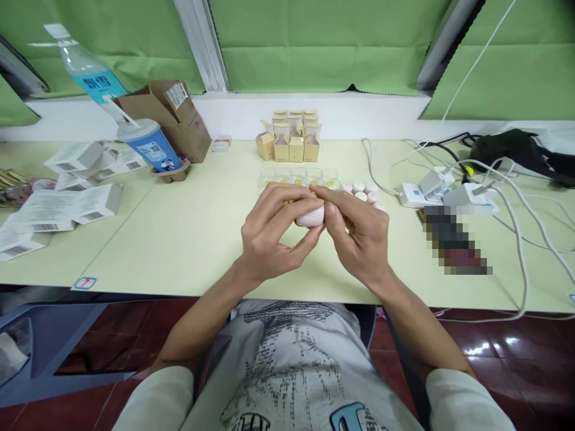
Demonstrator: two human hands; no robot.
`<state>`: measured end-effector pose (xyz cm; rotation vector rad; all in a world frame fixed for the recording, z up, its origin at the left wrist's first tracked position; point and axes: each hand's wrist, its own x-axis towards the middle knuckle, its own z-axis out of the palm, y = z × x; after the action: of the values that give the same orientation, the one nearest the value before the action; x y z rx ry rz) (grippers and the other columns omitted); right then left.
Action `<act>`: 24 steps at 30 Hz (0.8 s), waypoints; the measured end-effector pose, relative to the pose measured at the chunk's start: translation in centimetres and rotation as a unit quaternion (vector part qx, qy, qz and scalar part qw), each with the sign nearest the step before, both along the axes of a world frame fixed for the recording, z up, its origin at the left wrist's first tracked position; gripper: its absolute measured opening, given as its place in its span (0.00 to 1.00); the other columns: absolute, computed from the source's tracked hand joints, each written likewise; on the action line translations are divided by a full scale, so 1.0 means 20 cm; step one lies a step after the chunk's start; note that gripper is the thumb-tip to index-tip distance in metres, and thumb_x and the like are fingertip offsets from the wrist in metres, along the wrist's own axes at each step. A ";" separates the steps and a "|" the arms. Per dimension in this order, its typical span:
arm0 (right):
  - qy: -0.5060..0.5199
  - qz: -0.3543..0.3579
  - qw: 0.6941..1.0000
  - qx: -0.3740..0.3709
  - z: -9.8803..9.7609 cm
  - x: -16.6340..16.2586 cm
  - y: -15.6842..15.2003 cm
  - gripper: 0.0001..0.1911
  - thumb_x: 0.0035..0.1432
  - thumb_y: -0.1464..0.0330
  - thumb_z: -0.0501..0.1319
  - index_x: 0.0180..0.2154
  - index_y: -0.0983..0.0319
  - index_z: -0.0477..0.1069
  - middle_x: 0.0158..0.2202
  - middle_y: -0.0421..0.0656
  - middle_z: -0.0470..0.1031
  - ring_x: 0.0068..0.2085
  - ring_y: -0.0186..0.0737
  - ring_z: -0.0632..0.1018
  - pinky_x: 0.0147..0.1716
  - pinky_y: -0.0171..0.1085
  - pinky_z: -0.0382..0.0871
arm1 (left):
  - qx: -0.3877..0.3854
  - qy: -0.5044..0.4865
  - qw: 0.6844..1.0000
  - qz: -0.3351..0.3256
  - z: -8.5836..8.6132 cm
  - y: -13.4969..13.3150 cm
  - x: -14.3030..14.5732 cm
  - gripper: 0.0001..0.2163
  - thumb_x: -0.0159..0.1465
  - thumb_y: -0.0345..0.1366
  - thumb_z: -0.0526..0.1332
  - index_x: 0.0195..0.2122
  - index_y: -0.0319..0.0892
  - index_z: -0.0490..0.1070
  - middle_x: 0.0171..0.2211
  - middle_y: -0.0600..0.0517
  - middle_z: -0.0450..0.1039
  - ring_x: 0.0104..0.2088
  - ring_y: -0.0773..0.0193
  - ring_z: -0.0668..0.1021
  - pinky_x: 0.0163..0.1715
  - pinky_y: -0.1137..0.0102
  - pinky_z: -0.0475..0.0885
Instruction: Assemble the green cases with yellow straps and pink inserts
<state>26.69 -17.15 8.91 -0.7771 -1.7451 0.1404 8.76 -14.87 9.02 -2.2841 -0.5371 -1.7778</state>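
Observation:
A small, pale pink, rounded object (pixel 309 216), smooth like a cap, is held in front of me above the table. My left hand (pixel 276 230) wraps its fingers and thumb around it from the left. From the right, my right hand (pixel 359 233) presses its fingertips against the same object, with its index finger over the top. Partly hidden behind my hands stand two rows of clear round containers (pixel 299 172) with yellow spots inside. Several pink and white round pieces (pixel 360 196) sit just right of them.
Small open yellow boxes (pixel 288 146) stand at the back. White boxes (pixel 74 206), a blue cup (pixel 153 146), a bottle (pixel 94 75) and a brown carton (pixel 191 123) are left. On the right lie power strips (pixel 415 194), cables and a pixelated dark item (pixel 453 239).

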 end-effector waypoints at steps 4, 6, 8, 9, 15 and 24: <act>0.001 0.005 1.000 0.019 -0.01 -0.01 0.01 0.18 0.79 0.70 0.59 0.60 0.55 0.84 0.47 0.44 0.90 0.40 0.39 0.87 0.41 0.39 0.83 | 0.034 -0.028 0.999 0.020 -0.02 0.00 0.04 0.14 0.67 0.27 0.72 0.52 0.46 0.78 0.45 0.49 0.84 0.45 0.58 0.86 0.45 0.61 0.87; 0.000 0.004 0.999 0.032 -0.02 -0.01 0.01 0.19 0.78 0.72 0.59 0.60 0.56 0.84 0.46 0.44 0.90 0.40 0.39 0.86 0.40 0.39 0.82 | 0.047 -0.039 0.998 0.024 -0.03 0.00 0.05 0.15 0.66 0.26 0.72 0.52 0.46 0.79 0.44 0.50 0.84 0.45 0.58 0.87 0.45 0.61 0.87; 0.001 -0.002 0.999 0.041 -0.02 -0.01 0.01 0.19 0.77 0.73 0.59 0.60 0.56 0.85 0.45 0.44 0.89 0.38 0.37 0.85 0.39 0.38 0.81 | 0.045 -0.045 0.998 0.025 -0.03 -0.01 0.05 0.15 0.65 0.26 0.73 0.51 0.46 0.80 0.45 0.50 0.84 0.45 0.58 0.87 0.45 0.62 0.87; 0.001 -0.006 0.999 0.044 -0.02 -0.01 0.01 0.19 0.77 0.73 0.59 0.59 0.56 0.85 0.44 0.44 0.89 0.37 0.37 0.85 0.38 0.37 0.80 | 0.038 -0.047 0.998 0.026 -0.03 -0.01 0.05 0.15 0.65 0.26 0.73 0.52 0.47 0.80 0.45 0.50 0.83 0.46 0.59 0.87 0.45 0.62 0.87; 0.022 0.008 1.000 -0.007 0.01 0.01 -0.02 0.18 0.77 0.71 0.61 0.57 0.53 0.86 0.42 0.41 0.89 0.35 0.37 0.84 0.36 0.39 0.79 | -0.041 0.009 0.999 -0.012 -0.01 0.00 -0.04 0.16 0.69 0.35 0.76 0.57 0.53 0.81 0.48 0.51 0.80 0.48 0.59 0.86 0.47 0.61 0.88; 0.110 0.113 0.974 -0.163 0.02 0.04 0.01 0.17 0.76 0.56 0.67 0.61 0.50 0.84 0.44 0.42 0.85 0.35 0.38 0.83 0.40 0.43 0.84 | -0.109 -0.017 0.994 -0.020 -0.02 0.03 -0.08 0.19 0.70 0.47 0.76 0.60 0.54 0.82 0.51 0.50 0.79 0.52 0.57 0.85 0.46 0.63 0.91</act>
<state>27.58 -17.04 9.37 -0.7613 -1.6120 0.6578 7.07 -14.18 8.68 -2.4244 -0.7296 -1.8633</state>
